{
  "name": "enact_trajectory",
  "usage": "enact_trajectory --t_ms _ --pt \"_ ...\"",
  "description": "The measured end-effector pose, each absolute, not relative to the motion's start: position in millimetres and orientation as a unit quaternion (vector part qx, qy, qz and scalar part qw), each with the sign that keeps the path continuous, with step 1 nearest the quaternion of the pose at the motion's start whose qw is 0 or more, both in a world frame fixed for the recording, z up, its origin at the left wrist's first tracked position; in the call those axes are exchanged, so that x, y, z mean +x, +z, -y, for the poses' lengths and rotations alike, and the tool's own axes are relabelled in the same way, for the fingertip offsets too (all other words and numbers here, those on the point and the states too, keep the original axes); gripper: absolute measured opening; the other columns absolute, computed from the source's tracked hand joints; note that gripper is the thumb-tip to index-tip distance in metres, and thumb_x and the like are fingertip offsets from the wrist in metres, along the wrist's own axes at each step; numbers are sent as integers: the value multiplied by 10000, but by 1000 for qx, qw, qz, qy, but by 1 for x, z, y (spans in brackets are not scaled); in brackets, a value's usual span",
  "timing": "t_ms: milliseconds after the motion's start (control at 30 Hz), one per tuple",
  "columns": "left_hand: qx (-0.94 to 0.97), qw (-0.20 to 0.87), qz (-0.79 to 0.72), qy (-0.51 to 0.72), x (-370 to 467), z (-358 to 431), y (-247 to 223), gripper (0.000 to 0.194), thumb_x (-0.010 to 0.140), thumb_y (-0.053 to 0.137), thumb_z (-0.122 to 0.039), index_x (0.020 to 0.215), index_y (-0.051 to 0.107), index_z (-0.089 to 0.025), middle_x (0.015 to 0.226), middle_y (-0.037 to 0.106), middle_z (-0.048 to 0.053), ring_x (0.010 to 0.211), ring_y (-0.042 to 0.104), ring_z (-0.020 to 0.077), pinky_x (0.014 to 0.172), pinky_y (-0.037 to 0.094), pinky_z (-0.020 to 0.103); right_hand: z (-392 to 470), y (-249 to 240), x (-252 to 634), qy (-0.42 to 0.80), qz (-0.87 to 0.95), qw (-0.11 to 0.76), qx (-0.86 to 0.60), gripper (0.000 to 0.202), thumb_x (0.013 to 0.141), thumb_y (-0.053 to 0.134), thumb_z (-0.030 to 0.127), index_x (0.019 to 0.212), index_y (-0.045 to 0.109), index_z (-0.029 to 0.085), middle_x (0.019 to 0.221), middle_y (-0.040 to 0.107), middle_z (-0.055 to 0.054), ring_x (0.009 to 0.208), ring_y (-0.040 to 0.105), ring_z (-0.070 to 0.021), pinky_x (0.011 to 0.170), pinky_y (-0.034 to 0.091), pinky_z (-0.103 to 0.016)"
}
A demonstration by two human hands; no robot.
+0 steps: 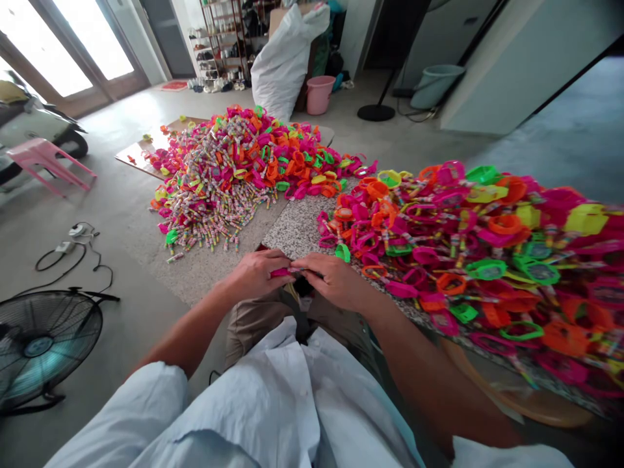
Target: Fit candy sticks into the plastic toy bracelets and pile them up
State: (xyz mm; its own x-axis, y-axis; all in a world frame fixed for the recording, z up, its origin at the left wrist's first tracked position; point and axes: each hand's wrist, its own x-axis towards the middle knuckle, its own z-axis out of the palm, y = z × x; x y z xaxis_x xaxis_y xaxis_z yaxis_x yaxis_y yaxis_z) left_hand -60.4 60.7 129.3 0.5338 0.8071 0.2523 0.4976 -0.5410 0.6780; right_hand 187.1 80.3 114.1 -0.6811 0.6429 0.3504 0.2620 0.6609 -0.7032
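My left hand (256, 276) is closed round a pink plastic toy watch (280, 272) just above my lap, at the table's near edge. My right hand (336, 281) meets it fingertip to fingertip, pinching a small pale wrapped candy roll (295, 269) at the end of the pink piece; the fingers hide most of both. On the right lies a heap of toy watches (487, 270) in pink, orange, green and yellow, many with candy rolls attached. Ahead, another heap mixes such watches (287, 162) with many loose candy rolls (219, 214).
The speckled stone table (292, 227) carries the heaps. A black fan (39, 344) stands on the floor at left, near cables (82, 250) and a pink stool (46, 156). Behind are a white sack (280, 65), a pink bucket (319, 95) and a shoe rack (219, 39).
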Motion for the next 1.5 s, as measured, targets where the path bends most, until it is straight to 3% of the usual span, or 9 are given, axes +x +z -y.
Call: enact_trajectory --t_ms 167,333,600,767,1067,1233,1367,1433,1500 --pt "877 193 -375 230 -58 -64 123 287 1064 587 -437 1073 770 -216 1068 761 107 1025 719 219 938 534 324 -81 115 190 324 858 299 -264 357 1026 546 120 1285 767 227 1173 785 -92 1100 731 -219 970 580 -359" --pt "879 147 -399 215 -56 -63 120 222 1050 620 -403 1068 756 -228 1034 775 86 1015 710 224 930 533 338 -83 111 192 338 850 308 -262 353 1020 551 114 1268 773 232 1167 786 -81 1107 729 -205 978 574 -336" --pt "839 218 -406 289 -50 -58 113 194 1033 651 -340 1037 767 -184 996 754 92 904 710 183 798 521 282 -82 108 191 354 839 317 -265 345 1012 548 130 1258 773 221 1175 786 -93 1108 724 -214 982 557 -349" --pt "843 230 -374 312 -49 -58 113 242 1055 615 -358 1030 772 -176 957 740 102 879 694 184 794 518 291 -79 106 191 399 805 326 -293 298 1000 584 186 1218 784 220 1152 787 -87 1084 719 -216 958 542 -349" --pt "875 255 -319 258 -49 -64 118 290 1066 582 -374 870 681 -184 875 688 83 840 651 185 759 479 304 -73 92 199 627 639 307 -323 324 924 709 389 1157 795 181 1012 779 -59 807 696 -174 750 548 -290" --pt "866 274 -337 246 -42 -64 105 296 1062 585 -377 835 649 -199 832 639 39 747 608 158 718 470 291 -62 80 197 645 601 318 -349 300 884 731 399 1112 807 221 859 762 -20 738 685 -174 707 535 -290" --pt "852 245 -372 273 -33 -78 75 194 1042 615 -409 1065 725 -251 1054 727 67 968 712 211 854 561 323 -72 84 211 563 639 340 -399 228 928 684 340 1097 826 283 762 748 2 689 688 -187 655 536 -301" --pt "823 228 -417 310 -30 -88 61 471 951 737 -481 1372 639 -293 1315 700 93 1166 710 267 967 590 384 -83 97 231 481 668 360 -439 188 939 712 344 1072 833 287 781 761 5 690 695 -192 638 544 -303" --pt "787 229 -457 345 -32 -96 52 719 924 752 -517 1555 478 -309 1459 628 116 1235 695 283 989 607 416 -95 112 252 403 670 399 -479 207 974 720 381 1114 810 259 906 780 -11 768 714 -199 695 584 -322"
